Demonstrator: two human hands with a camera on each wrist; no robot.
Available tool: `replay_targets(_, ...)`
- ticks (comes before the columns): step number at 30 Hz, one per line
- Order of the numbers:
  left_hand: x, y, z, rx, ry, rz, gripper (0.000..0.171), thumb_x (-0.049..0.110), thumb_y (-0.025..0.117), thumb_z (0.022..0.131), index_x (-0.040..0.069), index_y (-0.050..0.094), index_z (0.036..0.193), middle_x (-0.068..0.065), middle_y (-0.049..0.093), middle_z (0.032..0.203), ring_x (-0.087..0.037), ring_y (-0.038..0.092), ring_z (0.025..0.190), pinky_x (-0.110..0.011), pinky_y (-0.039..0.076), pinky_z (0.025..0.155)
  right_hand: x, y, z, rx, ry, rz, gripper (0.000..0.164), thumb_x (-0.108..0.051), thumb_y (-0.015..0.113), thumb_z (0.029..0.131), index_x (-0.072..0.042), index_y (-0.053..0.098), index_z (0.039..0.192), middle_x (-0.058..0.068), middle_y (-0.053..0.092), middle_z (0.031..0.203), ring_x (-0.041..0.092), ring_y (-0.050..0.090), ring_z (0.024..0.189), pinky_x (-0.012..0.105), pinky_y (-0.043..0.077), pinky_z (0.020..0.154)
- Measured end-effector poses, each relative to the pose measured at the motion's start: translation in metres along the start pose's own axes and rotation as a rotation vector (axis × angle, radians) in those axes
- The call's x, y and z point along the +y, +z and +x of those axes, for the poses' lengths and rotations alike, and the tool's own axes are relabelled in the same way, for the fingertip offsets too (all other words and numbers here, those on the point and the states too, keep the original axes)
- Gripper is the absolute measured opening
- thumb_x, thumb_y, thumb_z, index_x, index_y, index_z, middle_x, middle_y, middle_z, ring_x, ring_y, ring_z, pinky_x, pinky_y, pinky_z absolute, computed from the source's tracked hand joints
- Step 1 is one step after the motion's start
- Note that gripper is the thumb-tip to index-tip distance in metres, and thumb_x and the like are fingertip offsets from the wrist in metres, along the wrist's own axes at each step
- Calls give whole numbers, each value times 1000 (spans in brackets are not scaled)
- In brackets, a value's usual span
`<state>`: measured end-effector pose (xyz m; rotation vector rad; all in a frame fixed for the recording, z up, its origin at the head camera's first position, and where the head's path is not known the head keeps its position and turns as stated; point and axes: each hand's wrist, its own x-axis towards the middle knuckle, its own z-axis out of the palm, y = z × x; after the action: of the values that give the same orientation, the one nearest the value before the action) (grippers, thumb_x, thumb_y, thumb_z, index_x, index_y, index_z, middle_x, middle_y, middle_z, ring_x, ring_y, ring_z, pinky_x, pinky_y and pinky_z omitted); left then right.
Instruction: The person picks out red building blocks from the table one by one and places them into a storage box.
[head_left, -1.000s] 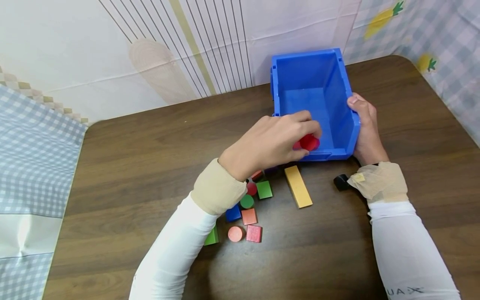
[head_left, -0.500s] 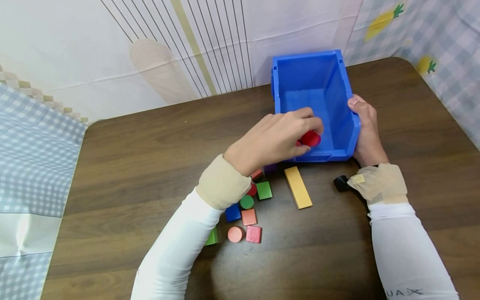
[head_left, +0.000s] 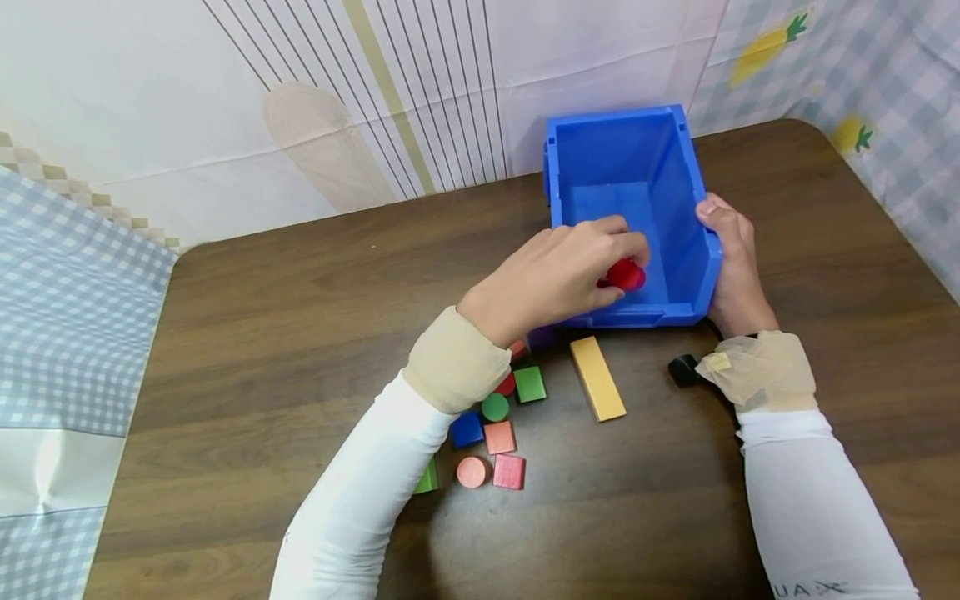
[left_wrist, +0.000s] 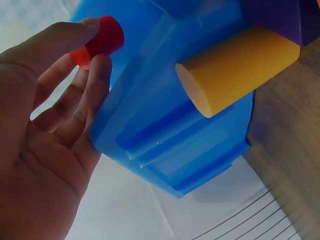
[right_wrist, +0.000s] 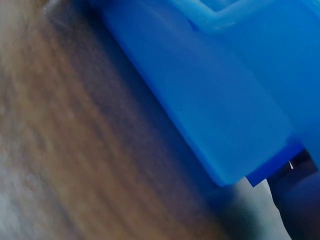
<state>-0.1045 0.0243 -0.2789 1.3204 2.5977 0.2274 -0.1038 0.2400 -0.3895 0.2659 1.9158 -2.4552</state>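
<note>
My left hand (head_left: pixel 558 271) is over the front left part of a blue plastic bin (head_left: pixel 678 179), pinching a red cylinder block (head_left: pixel 624 274) between thumb and fingers. In the left wrist view the red cylinder (left_wrist: pixel 111 35) shows at the thumb tip, against the blue of the bin (left_wrist: pixel 145 125). Gripping the bin's right wall is my right hand (head_left: pixel 735 258), its thumb on the rim. The bin's side fills much of the right wrist view, where my right hand's fingers are out of sight. The visible bin floor holds no blocks.
Before the bin lies a long yellow block (head_left: pixel 597 378). Left of it are green (head_left: pixel 530 384), blue (head_left: pixel 467 429) and pink (head_left: pixel 509 472) blocks, partly under my left arm. A yellow cylinder (left_wrist: pixel 240 67) and purple block (left_wrist: pixel 280 17) stand close to the bin. Fabric hangs behind the table.
My left hand has shifted slightly to the right over the bin with the red cylinder, uncovering more of the purple block. My right hand keeps its hold on the bin wall.
</note>
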Motion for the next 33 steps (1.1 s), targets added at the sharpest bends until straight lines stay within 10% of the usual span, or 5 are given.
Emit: replay_targets(33,-8,5,31,-43,-104,-19,40,37,65,90,25,61,128,5,58,118,-7,55,97,-20,48,76,1,0,-1,-8,-3,-10,58,-46,55,90,-18,50,140,8,46,144,27,44,127,52,31,109)
